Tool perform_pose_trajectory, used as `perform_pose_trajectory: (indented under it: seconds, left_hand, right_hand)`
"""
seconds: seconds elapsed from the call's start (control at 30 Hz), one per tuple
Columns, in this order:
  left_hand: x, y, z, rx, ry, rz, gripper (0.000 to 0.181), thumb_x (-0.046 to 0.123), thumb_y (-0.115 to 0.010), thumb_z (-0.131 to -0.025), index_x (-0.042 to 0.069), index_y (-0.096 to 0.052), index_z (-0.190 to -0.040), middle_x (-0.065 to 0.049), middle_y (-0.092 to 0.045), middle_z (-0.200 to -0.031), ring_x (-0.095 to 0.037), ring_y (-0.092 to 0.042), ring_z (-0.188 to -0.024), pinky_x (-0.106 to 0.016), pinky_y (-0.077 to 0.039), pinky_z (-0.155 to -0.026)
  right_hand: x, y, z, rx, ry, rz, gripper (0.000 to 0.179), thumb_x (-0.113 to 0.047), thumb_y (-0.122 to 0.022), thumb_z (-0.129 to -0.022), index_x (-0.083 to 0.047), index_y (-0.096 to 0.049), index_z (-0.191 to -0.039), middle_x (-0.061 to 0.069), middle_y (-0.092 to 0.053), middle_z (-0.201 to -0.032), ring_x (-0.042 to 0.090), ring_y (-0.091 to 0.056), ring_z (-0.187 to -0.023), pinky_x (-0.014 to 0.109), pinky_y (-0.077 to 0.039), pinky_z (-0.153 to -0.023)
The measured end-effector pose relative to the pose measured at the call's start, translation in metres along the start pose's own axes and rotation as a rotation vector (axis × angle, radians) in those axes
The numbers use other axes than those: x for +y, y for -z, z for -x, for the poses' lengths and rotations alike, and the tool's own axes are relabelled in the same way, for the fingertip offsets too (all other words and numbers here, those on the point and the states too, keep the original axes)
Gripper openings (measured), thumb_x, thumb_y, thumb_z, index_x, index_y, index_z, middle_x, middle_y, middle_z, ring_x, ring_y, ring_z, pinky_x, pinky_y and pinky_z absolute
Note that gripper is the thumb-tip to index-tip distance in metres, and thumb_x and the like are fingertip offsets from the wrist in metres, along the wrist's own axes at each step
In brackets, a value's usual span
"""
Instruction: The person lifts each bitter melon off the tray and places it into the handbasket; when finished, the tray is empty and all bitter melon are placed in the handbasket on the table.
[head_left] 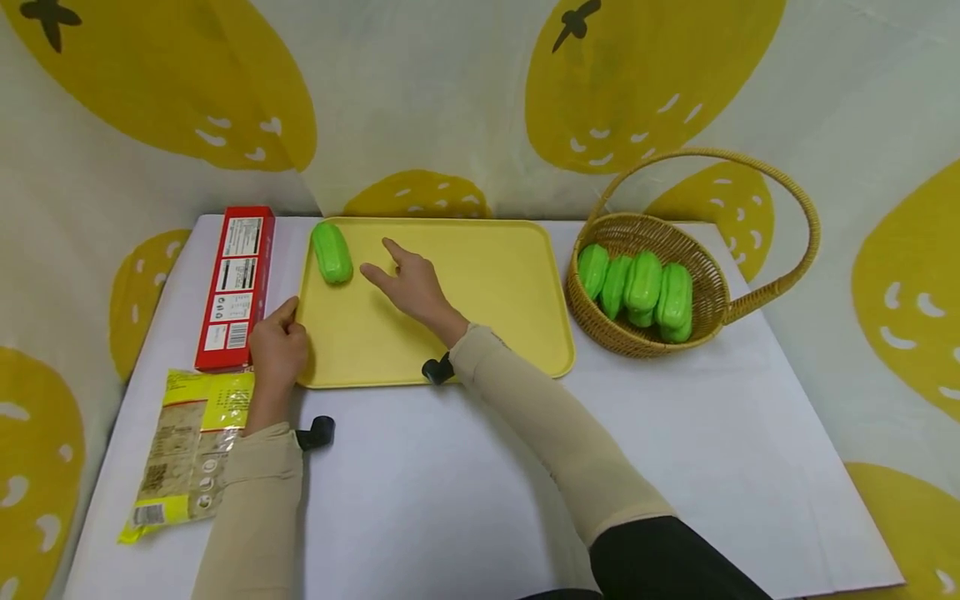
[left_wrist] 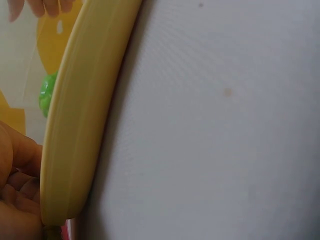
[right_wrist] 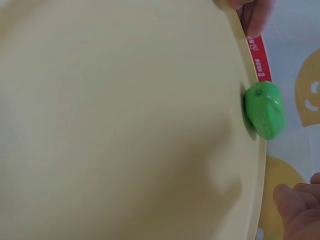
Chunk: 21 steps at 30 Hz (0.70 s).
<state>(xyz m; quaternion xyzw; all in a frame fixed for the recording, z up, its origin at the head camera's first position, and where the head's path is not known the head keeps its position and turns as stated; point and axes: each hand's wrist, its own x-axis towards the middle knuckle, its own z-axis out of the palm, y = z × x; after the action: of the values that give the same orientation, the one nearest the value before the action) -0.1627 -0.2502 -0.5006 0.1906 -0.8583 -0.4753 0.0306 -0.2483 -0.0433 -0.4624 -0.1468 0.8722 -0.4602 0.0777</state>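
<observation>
A yellow tray (head_left: 480,250) lies on the table, with one glossy green wrapped bar (head_left: 332,252) at its far left corner. My left hand (head_left: 280,346) holds the tray's left edge, its fingers partly hidden behind the rim in the left wrist view. Over the tray, just right of the green bar, my right hand (head_left: 411,287) hovers with thumb and index finger spread and nothing between them. In the right wrist view the green bar (right_wrist: 265,110) sits against the rim, apart from the right hand (right_wrist: 300,207).
To the right stands a wicker basket (head_left: 626,342) with a tall handle, holding several similar green bars (head_left: 643,282). A red box (head_left: 235,287) lies left of the tray. Nearer, a yellow and clear packet (head_left: 187,450) lies partly under the left forearm. Patterned cloth hangs behind.
</observation>
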Motion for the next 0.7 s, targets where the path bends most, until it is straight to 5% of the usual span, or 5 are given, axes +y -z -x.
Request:
perform_pose_trajectory:
  seconds: [0.17,0.27,0.4,0.7]
  left_hand:
    - [0.003,-0.003,-0.002,-0.008,0.002,0.013,0.052,0.006,-0.041,-0.102,0.012,-0.045,-0.153,-0.014,-0.047,-0.157,-0.031,-0.042,-0.148,-0.048,-0.036,-0.122]
    - [0.004,-0.006,-0.004,-0.008,-0.007,0.015,0.051,0.006,-0.041,-0.102,0.011,-0.046,-0.152,-0.014,-0.048,-0.156,-0.030,-0.043,-0.148,-0.047,-0.036,-0.121]
    - [0.004,-0.007,-0.005,0.008,-0.015,0.008,0.051,0.005,-0.042,-0.102,0.009,-0.047,-0.152,-0.014,-0.049,-0.155,-0.029,-0.045,-0.147,-0.047,-0.037,-0.121]
    - [-0.002,-0.001,-0.003,0.017,-0.018,-0.016,0.050,0.005,-0.041,-0.102,0.008,-0.048,-0.151,-0.015,-0.049,-0.154,-0.031,-0.046,-0.146,-0.048,-0.039,-0.120]
  right_hand:
    - [-0.002,-0.014,-0.011,0.029,-0.016,0.021,0.075,-0.047,-0.060,-0.100,-0.007,-0.035,-0.159,0.025,-0.069,-0.118,0.031,-0.064,-0.126,0.037,-0.050,-0.110]
    - [-0.001,-0.021,-0.016,0.061,-0.049,0.036,0.077,-0.048,-0.062,-0.099,-0.009,-0.035,-0.159,0.021,-0.066,-0.132,0.028,-0.060,-0.132,0.035,-0.046,-0.114]
    - [-0.001,-0.030,-0.023,0.072,-0.070,0.033,0.079,-0.049,-0.063,-0.097,-0.009,-0.034,-0.159,0.011,-0.044,-0.160,0.026,-0.046,-0.146,0.033,-0.041,-0.119]
    - [-0.004,-0.059,-0.035,0.059,-0.087,0.024,0.087,-0.050,-0.068,-0.095,-0.008,-0.029,-0.161,0.010,-0.030,-0.168,0.023,-0.034,-0.153,0.029,-0.032,-0.124]
